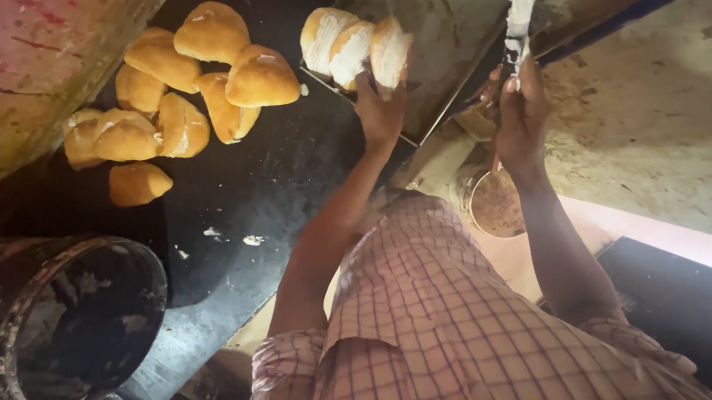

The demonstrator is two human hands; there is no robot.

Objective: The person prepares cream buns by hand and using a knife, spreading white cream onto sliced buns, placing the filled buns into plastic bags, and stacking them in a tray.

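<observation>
My left hand (380,107) holds a split bread bun (390,53) with white cream on its cut face, over the edge of a metal tray (453,36). Two more cream-filled buns (334,39) lie on that tray just left of it. My right hand (520,113) grips a flat knife (518,13) smeared with white cream, blade pointing up and away. A pile of several plain golden buns (183,79) rests on the dark surface (267,180) to the left.
A dark, grimy bucket (65,317) stands at the lower left. A round tin of brownish spread (496,206) sits below my right hand. A reddish wall (30,70) runs along the upper left. My checked shirt (425,325) fills the lower middle.
</observation>
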